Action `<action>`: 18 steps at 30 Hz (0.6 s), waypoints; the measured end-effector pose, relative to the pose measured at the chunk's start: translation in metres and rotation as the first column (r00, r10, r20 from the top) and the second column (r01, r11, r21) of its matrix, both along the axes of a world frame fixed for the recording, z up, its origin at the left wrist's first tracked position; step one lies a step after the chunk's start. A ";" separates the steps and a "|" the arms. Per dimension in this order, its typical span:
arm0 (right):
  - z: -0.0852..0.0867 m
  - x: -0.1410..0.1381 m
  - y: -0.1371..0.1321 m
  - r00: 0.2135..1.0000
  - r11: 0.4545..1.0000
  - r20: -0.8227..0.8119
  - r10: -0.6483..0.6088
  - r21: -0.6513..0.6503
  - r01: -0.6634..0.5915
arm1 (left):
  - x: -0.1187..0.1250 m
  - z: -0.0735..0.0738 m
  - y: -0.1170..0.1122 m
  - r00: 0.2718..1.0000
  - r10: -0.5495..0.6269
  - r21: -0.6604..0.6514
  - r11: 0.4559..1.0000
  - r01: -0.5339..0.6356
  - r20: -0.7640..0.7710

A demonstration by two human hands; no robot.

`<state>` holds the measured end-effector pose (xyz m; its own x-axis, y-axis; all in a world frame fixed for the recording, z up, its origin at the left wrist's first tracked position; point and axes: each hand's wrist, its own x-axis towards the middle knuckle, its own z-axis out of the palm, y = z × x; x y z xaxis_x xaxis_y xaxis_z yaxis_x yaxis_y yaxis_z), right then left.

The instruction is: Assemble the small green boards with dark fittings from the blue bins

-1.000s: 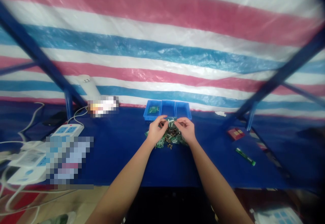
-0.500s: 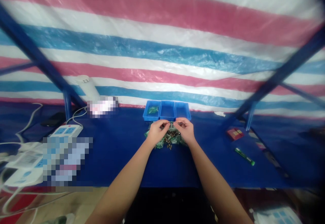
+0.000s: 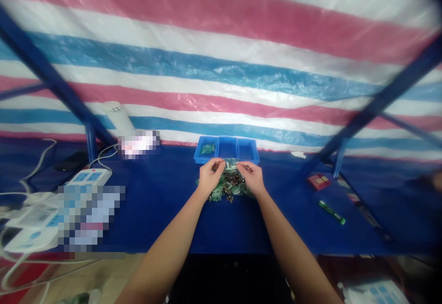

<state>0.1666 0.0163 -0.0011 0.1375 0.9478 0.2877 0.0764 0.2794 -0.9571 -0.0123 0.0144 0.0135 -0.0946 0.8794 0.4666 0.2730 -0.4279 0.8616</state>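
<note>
Between my two hands a small clear plastic bag (image 3: 231,163) with green and white markings is stretched flat. My left hand (image 3: 210,175) pinches its left end with thumb and fingers. On the opposite end my right hand (image 3: 252,177) has a similar pinch. Just below the fingers lies a heap of small brass-coloured metal parts (image 3: 229,186), too small to name exactly, mixed with green-and-clear packets (image 3: 217,194). Behind the hands stand three joined blue bins. The left bin (image 3: 203,160) holds a green packet, while the middle bin (image 3: 228,139) and right bin (image 3: 256,150) show bare bottoms.
On the blue tabletop (image 3: 155,212), a white power strip (image 3: 91,177) with cables and a white cylinder (image 3: 120,120) are at the left. A red box (image 3: 319,181) and green tube (image 3: 331,212) lie at the right. Blue posts flank the striped sheet.
My hands have drawn slightly apart, and the bag between them now shows spread out. The bins and heap stay in place.
</note>
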 end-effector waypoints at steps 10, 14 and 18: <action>-0.002 0.001 0.002 1.000 1.000 0.013 -0.015 -0.004 0.015 | 0.000 -0.001 -0.002 0.986 0.002 0.056 0.998 0.008 -0.169; 0.000 0.000 0.000 0.999 1.000 -0.033 0.018 -0.010 -0.019 | 0.001 -0.004 -0.002 0.981 0.015 0.054 0.999 -0.005 -0.195; 0.001 -0.001 -0.001 0.994 0.999 -0.096 0.049 -0.007 -0.050 | 0.002 -0.004 -0.002 0.979 -0.022 0.040 0.999 0.030 -0.203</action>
<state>0.1655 0.0157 0.0004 0.1167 0.9568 0.2663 -0.0299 0.2714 -0.9620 -0.0102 0.0123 0.0093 0.0285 0.8590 0.5112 0.4285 -0.4725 0.7702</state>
